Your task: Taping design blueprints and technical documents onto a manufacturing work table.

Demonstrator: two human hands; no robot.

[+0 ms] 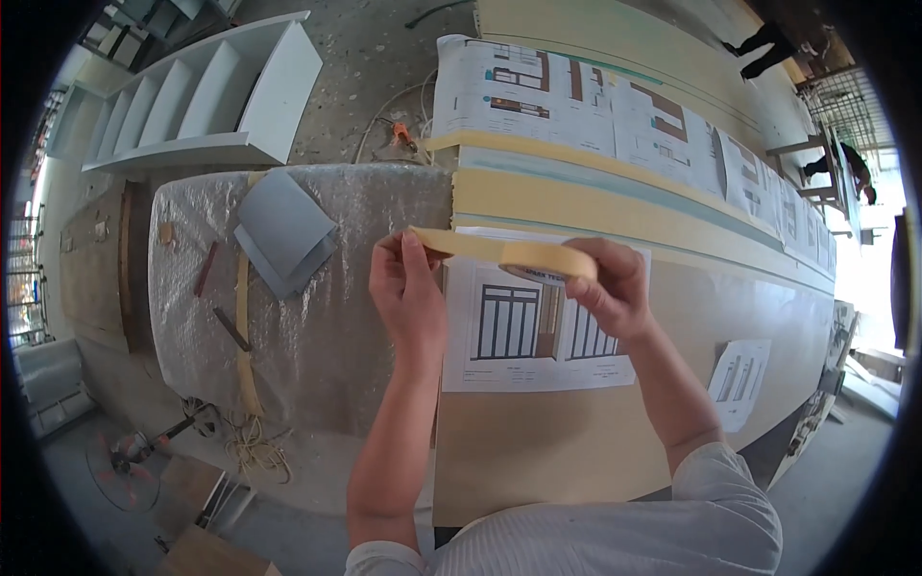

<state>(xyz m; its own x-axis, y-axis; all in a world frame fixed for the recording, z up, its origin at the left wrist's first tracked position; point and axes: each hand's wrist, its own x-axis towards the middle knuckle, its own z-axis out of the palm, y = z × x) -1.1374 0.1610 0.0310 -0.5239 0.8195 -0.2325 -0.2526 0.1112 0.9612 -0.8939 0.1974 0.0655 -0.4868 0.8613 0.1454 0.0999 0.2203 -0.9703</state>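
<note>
A roll of yellow masking tape (549, 257) is gripped in my right hand (615, 285), thumb at its edge and fingers around the side. From the roll a strip (466, 244) stretches leftward, its free end pinched between the thumb and fingers of my left hand (407, 288). Both hands are held above a printed drawing sheet (538, 374) with dark-framed panels, which lies on a tan board (538, 437). My hands and the tape cover the sheet's upper part.
More drawing sheets (523, 91) run along the far boards, edged with yellow tape. On the left, a bubble-wrapped surface (336, 336) carries grey sheets (285, 230). White shelving (206, 96) stands beyond it. A small sheet (740, 384) lies at right. Other people (765, 48) are at the far right.
</note>
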